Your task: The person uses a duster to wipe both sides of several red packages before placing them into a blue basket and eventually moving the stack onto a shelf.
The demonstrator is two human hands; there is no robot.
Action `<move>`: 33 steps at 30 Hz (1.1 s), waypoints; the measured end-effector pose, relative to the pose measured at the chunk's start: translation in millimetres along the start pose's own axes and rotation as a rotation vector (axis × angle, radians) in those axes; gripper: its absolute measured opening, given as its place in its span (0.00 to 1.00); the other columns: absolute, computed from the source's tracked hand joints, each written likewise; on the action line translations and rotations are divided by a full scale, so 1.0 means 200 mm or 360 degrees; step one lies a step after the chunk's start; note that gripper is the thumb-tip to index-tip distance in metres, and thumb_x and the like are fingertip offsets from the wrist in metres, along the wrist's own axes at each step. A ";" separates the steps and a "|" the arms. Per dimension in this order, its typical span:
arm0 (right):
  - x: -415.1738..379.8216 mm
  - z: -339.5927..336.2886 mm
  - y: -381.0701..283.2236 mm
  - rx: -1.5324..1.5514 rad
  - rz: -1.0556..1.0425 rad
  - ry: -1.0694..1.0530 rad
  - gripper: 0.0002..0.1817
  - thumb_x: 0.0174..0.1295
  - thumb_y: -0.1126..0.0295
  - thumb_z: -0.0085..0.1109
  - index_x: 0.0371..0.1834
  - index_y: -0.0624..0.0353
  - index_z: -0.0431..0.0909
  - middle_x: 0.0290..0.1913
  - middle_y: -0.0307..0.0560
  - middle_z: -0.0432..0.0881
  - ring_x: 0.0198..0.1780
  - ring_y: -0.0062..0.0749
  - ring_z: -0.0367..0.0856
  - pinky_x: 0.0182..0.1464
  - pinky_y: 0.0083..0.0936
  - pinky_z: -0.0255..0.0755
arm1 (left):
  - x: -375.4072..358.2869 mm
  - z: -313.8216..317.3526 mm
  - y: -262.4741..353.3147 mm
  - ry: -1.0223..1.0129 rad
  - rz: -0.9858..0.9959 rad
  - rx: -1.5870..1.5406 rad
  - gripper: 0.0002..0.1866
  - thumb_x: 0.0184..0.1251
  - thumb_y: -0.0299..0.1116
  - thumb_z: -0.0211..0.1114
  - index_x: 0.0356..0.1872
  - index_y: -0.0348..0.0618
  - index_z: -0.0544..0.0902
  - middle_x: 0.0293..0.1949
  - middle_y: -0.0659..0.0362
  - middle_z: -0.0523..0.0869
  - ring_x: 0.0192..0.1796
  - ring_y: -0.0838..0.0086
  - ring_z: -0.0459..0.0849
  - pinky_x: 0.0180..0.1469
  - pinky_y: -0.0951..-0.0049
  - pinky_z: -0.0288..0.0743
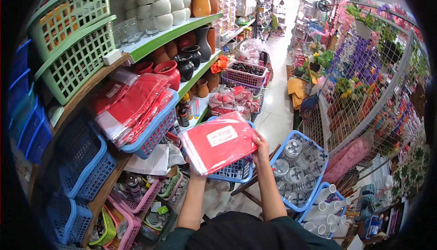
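Observation:
A flat stack of red packets in clear plastic [195,147], with a handwritten white label on top, is held out between my two hands. My right hand [261,149] grips its right edge. My left hand [196,171] is under the near left corner, its fingers mostly hidden by the packets. Below the stack is a blue basket [233,171], partly covered. On the shelf at the left, a blue basket [154,125] holds more red packets [136,99] in plastic.
Green baskets [77,65] stand at upper left, beside shelves of pots and vases [184,67]. At right are a blue basket of clear jars [298,172], one of white bottles [324,209] and a wire rack [373,109] with artificial flowers. A floor aisle [278,63] runs ahead.

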State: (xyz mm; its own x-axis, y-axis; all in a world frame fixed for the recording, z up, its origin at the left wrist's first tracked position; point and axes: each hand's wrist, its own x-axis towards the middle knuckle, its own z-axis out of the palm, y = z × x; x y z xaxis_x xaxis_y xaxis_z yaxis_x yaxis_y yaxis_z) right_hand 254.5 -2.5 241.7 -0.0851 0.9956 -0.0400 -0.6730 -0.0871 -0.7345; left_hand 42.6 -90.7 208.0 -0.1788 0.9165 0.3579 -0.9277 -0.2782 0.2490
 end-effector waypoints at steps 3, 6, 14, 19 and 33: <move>0.04 0.02 -0.07 0.0098 -0.0207 0.0005 0.22 0.61 0.78 0.52 0.60 0.70 0.66 0.53 0.54 0.77 0.50 0.35 0.79 0.53 0.29 0.75 | 0.02 0.24 0.20 0.0250 -0.0230 0.0012 0.38 0.67 0.62 0.42 0.68 0.41 0.57 0.68 0.54 0.63 0.68 0.60 0.62 0.68 0.55 0.55; 0.05 0.11 -0.15 0.0101 -0.0264 -0.0080 0.23 0.61 0.77 0.52 0.60 0.69 0.66 0.55 0.54 0.76 0.53 0.34 0.77 0.57 0.30 0.72 | 0.00 0.39 0.32 0.0031 -0.0305 0.0268 0.35 0.70 0.55 0.45 0.68 0.38 0.57 0.66 0.54 0.66 0.67 0.66 0.65 0.67 0.63 0.58; 0.11 0.61 -0.10 0.0229 -0.0223 -0.0482 0.23 0.61 0.77 0.53 0.60 0.71 0.66 0.55 0.53 0.76 0.53 0.32 0.77 0.56 0.27 0.72 | -0.11 0.69 0.57 0.0323 0.0333 0.1634 0.36 0.57 0.17 0.62 0.67 0.34 0.56 0.59 0.54 0.70 0.60 0.75 0.70 0.60 0.75 0.66; 0.17 1.10 -0.08 0.0058 -0.0124 -0.0804 0.22 0.61 0.75 0.51 0.59 0.71 0.65 0.53 0.52 0.77 0.51 0.31 0.78 0.54 0.26 0.71 | -0.10 0.86 0.82 0.0564 0.0946 0.2163 0.37 0.54 0.20 0.64 0.66 0.38 0.57 0.54 0.54 0.71 0.57 0.70 0.73 0.57 0.71 0.69; 0.48 1.83 0.41 -0.1749 -0.1455 -0.0898 0.15 0.46 0.67 0.63 0.36 0.64 0.81 0.38 0.58 0.82 0.42 0.50 0.79 0.49 0.36 0.71 | 0.10 0.72 1.37 0.1609 0.0983 0.4116 0.17 0.64 0.43 0.52 0.50 0.51 0.78 0.52 0.57 0.76 0.57 0.60 0.70 0.55 0.56 0.62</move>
State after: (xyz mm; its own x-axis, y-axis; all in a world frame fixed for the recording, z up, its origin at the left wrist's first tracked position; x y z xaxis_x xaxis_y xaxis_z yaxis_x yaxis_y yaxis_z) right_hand -76.7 72.8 425.7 -0.3870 0.5275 0.7563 0.1873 0.8481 -0.4957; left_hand -168.0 -190.0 413.3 -0.6709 0.3310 0.6636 0.6930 0.5984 0.4021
